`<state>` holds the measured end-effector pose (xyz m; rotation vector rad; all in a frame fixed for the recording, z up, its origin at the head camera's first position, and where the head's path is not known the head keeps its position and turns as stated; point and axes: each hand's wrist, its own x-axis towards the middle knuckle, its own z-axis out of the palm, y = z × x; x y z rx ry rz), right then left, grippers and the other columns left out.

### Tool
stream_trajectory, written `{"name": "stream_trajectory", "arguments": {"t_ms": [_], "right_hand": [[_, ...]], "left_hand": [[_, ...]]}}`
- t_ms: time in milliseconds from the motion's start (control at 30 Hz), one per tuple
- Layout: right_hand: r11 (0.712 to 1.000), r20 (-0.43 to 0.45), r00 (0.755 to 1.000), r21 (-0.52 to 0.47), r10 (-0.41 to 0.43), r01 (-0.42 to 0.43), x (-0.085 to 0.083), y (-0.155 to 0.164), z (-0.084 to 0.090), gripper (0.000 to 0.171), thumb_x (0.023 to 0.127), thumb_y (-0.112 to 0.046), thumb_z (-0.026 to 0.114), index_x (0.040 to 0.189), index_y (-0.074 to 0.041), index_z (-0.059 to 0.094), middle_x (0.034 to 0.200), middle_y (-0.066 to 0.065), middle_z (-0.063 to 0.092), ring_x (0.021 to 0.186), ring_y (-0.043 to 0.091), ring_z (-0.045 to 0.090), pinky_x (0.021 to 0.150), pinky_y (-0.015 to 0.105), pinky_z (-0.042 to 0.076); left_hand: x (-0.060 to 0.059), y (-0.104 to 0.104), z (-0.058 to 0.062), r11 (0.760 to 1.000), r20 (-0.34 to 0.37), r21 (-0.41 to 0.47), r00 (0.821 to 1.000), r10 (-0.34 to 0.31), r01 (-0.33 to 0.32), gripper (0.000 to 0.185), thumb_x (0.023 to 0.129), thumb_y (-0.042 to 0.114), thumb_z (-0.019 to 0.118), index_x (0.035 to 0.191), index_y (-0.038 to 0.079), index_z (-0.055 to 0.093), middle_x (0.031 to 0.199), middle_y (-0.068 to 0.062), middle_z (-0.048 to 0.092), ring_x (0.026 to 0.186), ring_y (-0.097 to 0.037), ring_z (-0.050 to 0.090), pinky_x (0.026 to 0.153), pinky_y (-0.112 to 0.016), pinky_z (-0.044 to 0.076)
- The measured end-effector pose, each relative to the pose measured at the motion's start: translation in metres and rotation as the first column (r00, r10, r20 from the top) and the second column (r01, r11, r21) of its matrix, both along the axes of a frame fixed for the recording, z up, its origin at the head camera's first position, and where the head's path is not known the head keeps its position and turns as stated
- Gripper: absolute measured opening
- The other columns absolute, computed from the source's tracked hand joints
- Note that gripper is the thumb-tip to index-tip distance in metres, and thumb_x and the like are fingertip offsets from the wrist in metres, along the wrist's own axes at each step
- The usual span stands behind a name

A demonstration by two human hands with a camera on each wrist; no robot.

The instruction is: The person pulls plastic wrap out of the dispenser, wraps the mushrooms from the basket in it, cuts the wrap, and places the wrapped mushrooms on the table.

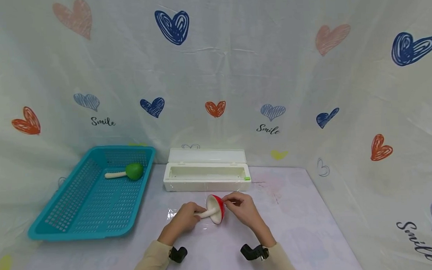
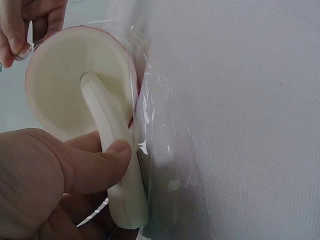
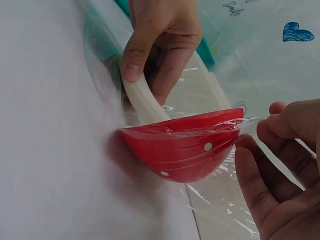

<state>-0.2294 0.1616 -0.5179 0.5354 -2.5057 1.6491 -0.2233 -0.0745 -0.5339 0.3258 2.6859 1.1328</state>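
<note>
A toy mushroom (image 1: 213,207), with a red white-dotted cap and a cream stem, lies sideways low over the table. My left hand (image 1: 184,218) grips its stem between thumb and fingers, the thumb on top in the left wrist view. Clear plastic wrap (image 2: 145,145) spreads beneath the stem and stretches tightly over part of the cap. At the cap's side, my right hand (image 1: 243,209) pinches an edge of this wrap between thumb and fingertips. Creases in the film run across the red surface toward those fingers in the right wrist view.
Behind the hands stands a long white box (image 1: 207,185) with its lid raised and a green tab at its right end. A turquoise basket (image 1: 132,218) on the left holds a green-topped toy (image 1: 134,171) with a white stem. Heart-printed sheeting (image 1: 213,71) hangs behind.
</note>
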Motion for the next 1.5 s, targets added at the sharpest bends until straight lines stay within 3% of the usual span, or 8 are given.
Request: {"name": "stream_trajectory", "arguments": {"t_ms": [167, 400, 633, 900, 1100, 1367, 1500], "right_hand": [[1.0, -0.005, 1.0, 0.013, 0.002, -0.002, -0.005, -0.006, -0.005, 0.014, 0.092, -0.003, 0.073, 0.105, -0.008, 0.078, 0.101, 0.009, 0.077, 0.091, 0.012, 0.067, 0.079, 0.023, 0.057], [1.0, 0.03, 0.999, 0.024, 0.017, -0.018, -0.007, -0.009, -0.01, 0.021, 0.09, 0.003, 0.073, 0.109, -0.006, 0.076, 0.104, 0.01, 0.076, 0.096, 0.024, 0.068, 0.081, 0.025, 0.057], [0.996, 0.02, 0.999, 0.084, 0.03, -0.031, -0.008, -0.009, -0.012, 0.024, 0.091, -0.007, 0.077, 0.114, -0.011, 0.074, 0.105, 0.006, 0.075, 0.098, 0.02, 0.068, 0.082, 0.024, 0.057], [0.997, 0.015, 1.0, 0.078, 0.024, -0.025, -0.011, -0.008, -0.015, 0.026, 0.089, -0.011, 0.081, 0.113, -0.01, 0.072, 0.108, 0.005, 0.073, 0.098, 0.02, 0.067, 0.081, 0.024, 0.058], [0.995, 0.007, 1.0, 0.1, 0.024, -0.025, -0.013, -0.006, -0.018, 0.023, 0.09, -0.016, 0.08, 0.112, -0.014, 0.074, 0.106, 0.002, 0.074, 0.1, 0.02, 0.067, 0.08, 0.024, 0.056], [0.996, -0.039, 0.996, 0.039, 0.079, -0.077, -0.018, -0.001, -0.025, 0.015, 0.092, -0.016, 0.078, 0.107, -0.015, 0.076, 0.111, 0.003, 0.074, 0.102, 0.019, 0.067, 0.082, 0.026, 0.056], [0.993, -0.053, 0.991, 0.015, 0.122, -0.121, -0.021, 0.001, -0.029, 0.015, 0.094, -0.014, 0.076, 0.109, -0.012, 0.077, 0.117, 0.007, 0.073, 0.11, 0.026, 0.066, 0.083, 0.026, 0.056]], "left_hand": [[-0.002, -0.002, 0.002, 1.0, 0.018, 0.004, 1.0, -0.021, 0.021, 0.029, 0.089, -0.008, 0.068, 0.114, 0.004, 0.078, 0.108, -0.011, 0.075, 0.082, -0.019, 0.055, 0.076, -0.038, 0.05], [-0.005, -0.008, -0.003, 0.999, 0.035, 0.031, 0.999, -0.022, 0.021, 0.029, 0.092, -0.002, 0.068, 0.119, 0.006, 0.076, 0.112, -0.009, 0.075, 0.088, -0.019, 0.059, 0.083, -0.044, 0.054], [-0.002, -0.018, -0.014, 0.982, -0.06, 0.184, 0.997, 0.051, -0.039, 0.024, 0.088, -0.001, 0.076, 0.112, 0.003, 0.075, 0.108, -0.009, 0.076, 0.101, -0.024, 0.07, 0.09, -0.047, 0.058], [0.0, -0.023, -0.021, 0.948, -0.052, 0.307, 0.993, 0.109, -0.088, 0.02, 0.089, 0.004, 0.078, 0.109, 0.003, 0.077, 0.107, -0.011, 0.077, 0.099, -0.023, 0.071, 0.082, -0.036, 0.06], [0.002, -0.022, -0.027, 0.935, -0.024, 0.333, 0.99, 0.141, -0.125, 0.02, 0.089, 0.009, 0.08, 0.108, 0.005, 0.079, 0.106, -0.008, 0.078, 0.094, -0.017, 0.069, 0.078, -0.028, 0.058], [0.003, -0.021, -0.033, 0.921, -0.003, 0.363, 0.988, 0.152, -0.141, 0.022, 0.088, 0.01, 0.081, 0.109, 0.004, 0.077, 0.106, -0.01, 0.078, 0.098, -0.023, 0.074, 0.082, -0.038, 0.061], [0.001, -0.02, -0.034, 0.925, -0.02, 0.348, 0.985, 0.169, -0.152, 0.02, 0.087, 0.007, 0.081, 0.107, 0.005, 0.078, 0.103, -0.008, 0.078, 0.095, -0.02, 0.073, 0.079, -0.034, 0.059]]}}
